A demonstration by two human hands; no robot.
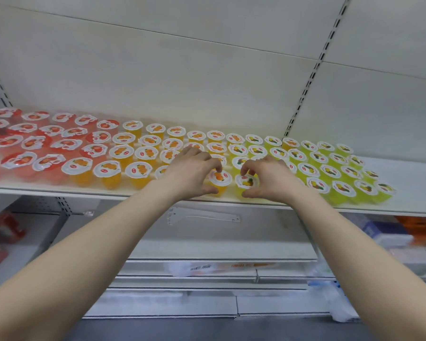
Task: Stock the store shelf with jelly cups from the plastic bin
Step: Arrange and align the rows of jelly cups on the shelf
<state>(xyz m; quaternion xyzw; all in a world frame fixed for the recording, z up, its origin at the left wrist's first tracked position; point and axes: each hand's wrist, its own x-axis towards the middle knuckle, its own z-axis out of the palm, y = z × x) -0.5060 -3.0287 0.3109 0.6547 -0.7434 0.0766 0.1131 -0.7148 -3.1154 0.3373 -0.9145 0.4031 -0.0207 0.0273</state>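
A white shelf (59,189) carries rows of jelly cups: red ones (22,159) at the left, orange ones (138,169) in the middle, yellow-green ones (340,190) at the right. My left hand (192,168) grips an orange jelly cup (220,179) at the shelf's front edge, thumb below and fingers curled over its lid. Right beside it, my right hand (268,177) grips a yellow-green jelly cup (247,182) the same way. Both cups stand upright on the shelf. The plastic bin is out of view.
A slotted upright (312,72) runs up the back panel. Below the shelf hang a metal bracket (202,215) and lower shelves holding blurred packaged goods (401,232) at the right and red packs (3,232) at the left.
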